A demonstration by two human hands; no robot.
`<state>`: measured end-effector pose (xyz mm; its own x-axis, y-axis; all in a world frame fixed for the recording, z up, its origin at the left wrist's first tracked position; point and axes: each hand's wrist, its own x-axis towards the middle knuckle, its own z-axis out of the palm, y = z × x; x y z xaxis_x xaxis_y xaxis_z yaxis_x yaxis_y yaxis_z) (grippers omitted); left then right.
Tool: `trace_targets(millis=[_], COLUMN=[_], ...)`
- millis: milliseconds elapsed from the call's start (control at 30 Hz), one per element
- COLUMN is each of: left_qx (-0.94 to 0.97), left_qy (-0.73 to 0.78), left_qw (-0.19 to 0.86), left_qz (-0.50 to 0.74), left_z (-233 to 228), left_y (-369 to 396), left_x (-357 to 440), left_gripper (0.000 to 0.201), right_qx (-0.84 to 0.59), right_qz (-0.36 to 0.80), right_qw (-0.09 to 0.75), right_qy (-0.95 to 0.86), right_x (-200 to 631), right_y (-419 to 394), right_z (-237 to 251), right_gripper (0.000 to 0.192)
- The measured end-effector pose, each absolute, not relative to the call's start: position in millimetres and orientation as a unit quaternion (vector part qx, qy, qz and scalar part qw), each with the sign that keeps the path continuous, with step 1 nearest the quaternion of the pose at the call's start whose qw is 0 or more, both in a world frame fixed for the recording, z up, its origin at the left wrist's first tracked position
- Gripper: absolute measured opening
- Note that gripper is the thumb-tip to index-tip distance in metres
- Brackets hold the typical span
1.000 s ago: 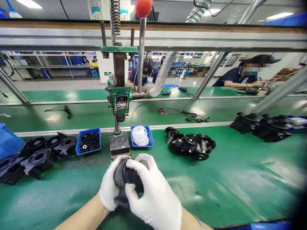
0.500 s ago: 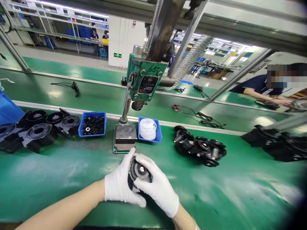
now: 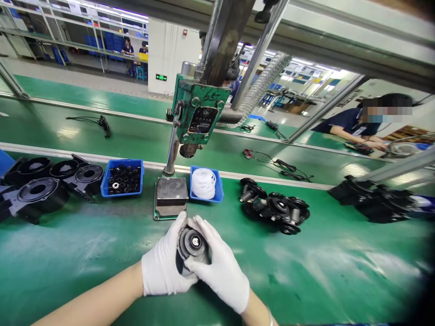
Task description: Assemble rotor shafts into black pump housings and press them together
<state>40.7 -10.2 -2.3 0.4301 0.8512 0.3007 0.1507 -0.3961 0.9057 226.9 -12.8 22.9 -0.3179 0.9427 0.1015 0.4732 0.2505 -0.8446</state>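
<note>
**Black round part clamped in both hands, just in front of press base**

Left hand [image 3: 163, 267] and right hand [image 3: 219, 267] wrap the black round part [image 3: 192, 242] together. Its hub faces up toward the camera. Press base [image 3: 171, 195] sits directly behind it on the desk [image 3: 322, 267], near, not touching. Both hands equally close.

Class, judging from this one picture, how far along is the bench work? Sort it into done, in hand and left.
Done, it seems: a cluster of black assembled parts lies right of the press. In hand: both gloved hands, left hand and right hand, grip one round black part. Left, probably: black housings wait at left, and bins of black rings and white rings hold stock.
</note>
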Motion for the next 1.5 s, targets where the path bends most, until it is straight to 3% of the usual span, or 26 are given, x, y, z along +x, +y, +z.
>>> trace_targets(millis=[100,200,267,333,400,467,567,700,833,933,1167,1300,1367,1433,1500], left_qx=[0.724,0.72,0.721,0.723,0.724,0.723,0.724,0.732,0.751,0.764,0.776,0.766,0.758,0.756,0.76], left_qy=[0.384,0.417,0.423,0.415,0.406,0.415,0.429,0.427,0.4,0.388,0.373,0.376,0.371,0.358,0.34], left_qw=[0.423,0.419,0.415,0.416,0.419,0.417,0.411,0.406,0.406,0.396,0.386,0.399,0.408,0.414,0.416], left_qz=[0.387,0.362,0.359,0.364,0.368,0.361,0.349,0.343,0.333,0.331,0.33,0.336,0.348,0.359,0.366], left_z=[-8.3,-10.3,-10.4,-10.2,-10.0,-9.8,-9.4,-8.8,-9.8,-13.3,-20.3,-18.6,-14.9,-9.8,-4.7], left_y=[-12.1,-12.5,-12.1,-11.8,-11.7,-11.7,-11.2,-9.7,-6.3,-3.8,-1.0,-0.7,-1.1,-1.0,-0.1], left_x=[40.2,39.0,38.9,39.0,38.8,38.3,37.2,33.9,26.6,22.8,22.4,23.9,26.2,29.2,31.8], left_gripper=[0.12,0.118,0.117,0.116,0.115,0.116,0.116,0.113,0.114,0.115,0.119,0.121,0.123,0.125,0.126], right_qx=[-0.479,-0.469,-0.489,-0.491,-0.481,-0.487,-0.498,-0.556,-0.544,-0.558,-0.559,-0.559,-0.518,-0.46,-0.441], right_qz=[0.356,0.378,0.381,0.394,0.384,0.357,0.356,0.28,0.04,-0.043,-0.064,-0.059,0.009,0.116,0.137], right_qw=[0.468,0.615,0.598,0.515,0.485,0.556,0.637,0.518,0.381,0.296,0.22,0.237,0.226,0.147,0.08], right_qy=[-0.652,-0.509,-0.507,-0.582,-0.622,-0.571,-0.469,-0.586,-0.747,-0.774,-0.797,-0.792,-0.825,-0.868,-0.883], right_x=[250.0,259.4,250.4,237.0,229.9,233.8,249.5,255.5,249.8,246.7,233.1,223.7,218.7,213.7,209.4], right_y=[-39.8,-47.1,-39.1,-29.2,-25.3,-28.1,-31.2,-0.9,62.0,105.1,149.6,115.7,82.4,48.9,24.2], right_z=[18.8,19.4,20.2,19.2,15.4,10.5,10.1,30.4,56.1,64.4,65.7,84.8,94.5,97.8,92.6], right_gripper=[0.026,0.035,0.029,0.046,0.042,0.028,0.036,0.021,0.024,0.029,0.03,0.017,0.017,0.033,0.048])
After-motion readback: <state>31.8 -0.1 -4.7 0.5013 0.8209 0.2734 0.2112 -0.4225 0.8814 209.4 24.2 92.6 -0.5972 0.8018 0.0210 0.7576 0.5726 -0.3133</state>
